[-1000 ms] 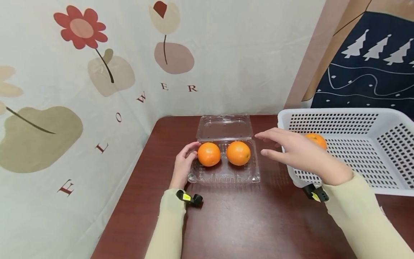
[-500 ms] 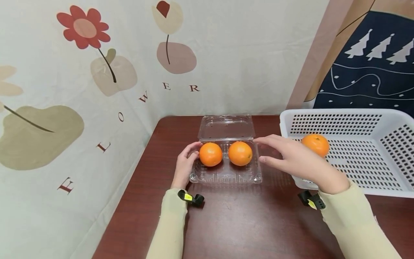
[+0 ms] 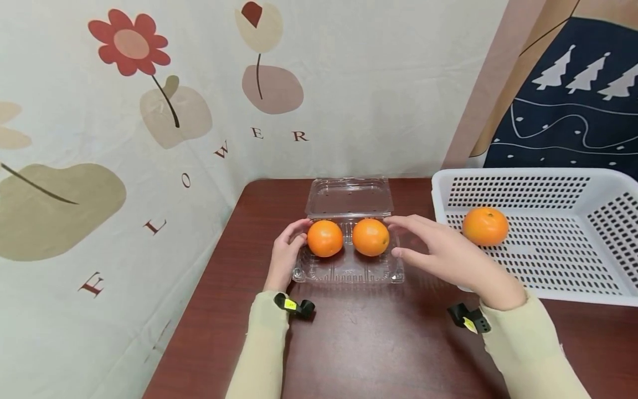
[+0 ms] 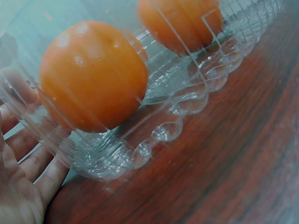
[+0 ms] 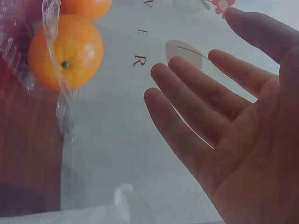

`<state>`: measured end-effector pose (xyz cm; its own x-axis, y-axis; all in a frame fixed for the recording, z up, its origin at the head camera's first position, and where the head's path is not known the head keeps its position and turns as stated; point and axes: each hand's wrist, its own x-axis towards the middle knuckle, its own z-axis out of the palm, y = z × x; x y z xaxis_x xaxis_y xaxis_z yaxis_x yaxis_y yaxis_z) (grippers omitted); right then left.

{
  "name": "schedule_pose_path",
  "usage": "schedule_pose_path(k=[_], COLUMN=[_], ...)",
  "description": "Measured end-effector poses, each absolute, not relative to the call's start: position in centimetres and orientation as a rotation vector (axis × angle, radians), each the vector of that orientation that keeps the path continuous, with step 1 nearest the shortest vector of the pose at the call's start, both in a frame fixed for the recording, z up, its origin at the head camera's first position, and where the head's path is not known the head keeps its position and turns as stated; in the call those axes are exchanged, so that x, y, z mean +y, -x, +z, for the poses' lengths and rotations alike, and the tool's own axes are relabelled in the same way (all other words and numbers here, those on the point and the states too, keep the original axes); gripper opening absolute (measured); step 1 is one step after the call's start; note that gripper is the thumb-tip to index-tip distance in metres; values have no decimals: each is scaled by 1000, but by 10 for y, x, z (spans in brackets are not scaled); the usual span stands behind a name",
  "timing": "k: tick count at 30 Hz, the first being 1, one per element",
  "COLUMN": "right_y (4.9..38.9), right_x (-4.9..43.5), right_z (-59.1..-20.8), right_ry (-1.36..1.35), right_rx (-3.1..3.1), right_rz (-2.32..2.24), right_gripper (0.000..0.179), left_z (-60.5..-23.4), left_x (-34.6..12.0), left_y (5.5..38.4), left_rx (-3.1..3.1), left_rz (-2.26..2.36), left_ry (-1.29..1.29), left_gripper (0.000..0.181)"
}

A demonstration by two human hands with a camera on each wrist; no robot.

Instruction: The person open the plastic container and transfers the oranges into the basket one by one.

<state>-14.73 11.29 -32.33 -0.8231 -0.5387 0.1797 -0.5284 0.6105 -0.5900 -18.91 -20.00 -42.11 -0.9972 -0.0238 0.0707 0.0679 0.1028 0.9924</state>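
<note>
A clear plastic clamshell container [image 3: 349, 271] lies on the table with its lid [image 3: 349, 197] folded back toward the wall. Side by side in its base sit a left orange [image 3: 325, 239] and a right orange [image 3: 371, 237]. My left hand [image 3: 286, 252] holds the container's left side, its thumb at the rim close to the left orange. In the left wrist view the fingers [image 4: 35, 163] lie along the outside of the clear wall. Over the right rim hovers my right hand [image 3: 438, 246], fingers spread and nothing in them, fingertips near the right orange.
A white perforated basket [image 3: 563, 249] stands on the table at the right, behind my right hand. It holds one more orange [image 3: 485, 226]. The brown table [image 3: 369, 338] meets a printed cloth wall [image 3: 359, 111] at the back and left.
My right hand has moved left from beside the basket to the container's right rim, uncovering the basket's orange. My left hand stays at the container's left side.
</note>
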Motion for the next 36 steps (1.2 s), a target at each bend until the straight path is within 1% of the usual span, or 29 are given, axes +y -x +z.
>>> schedule_pose_path(k=[8, 12, 24, 36], right_y=[145, 145, 149, 151], right_x=[110, 110, 108, 103], right_z=[-330, -332, -336, -350], right_ry=[849, 798, 787, 826], right_rx=[2728, 2703, 2677, 2681], right_rz=[-1175, -1223, -1312, -1308], right_gripper=[56, 56, 49, 49], left_z=[-441, -443, -422, -420], left_x=[-206, -206, -201, -200], left_y=[199, 199, 191, 188], left_rx=[-2265, -2276, -2273, -2296], left_rz=[-2058, -2042, -2056, -2039], left_ry=[43, 49, 64, 27], left_gripper=[29, 29, 32, 32])
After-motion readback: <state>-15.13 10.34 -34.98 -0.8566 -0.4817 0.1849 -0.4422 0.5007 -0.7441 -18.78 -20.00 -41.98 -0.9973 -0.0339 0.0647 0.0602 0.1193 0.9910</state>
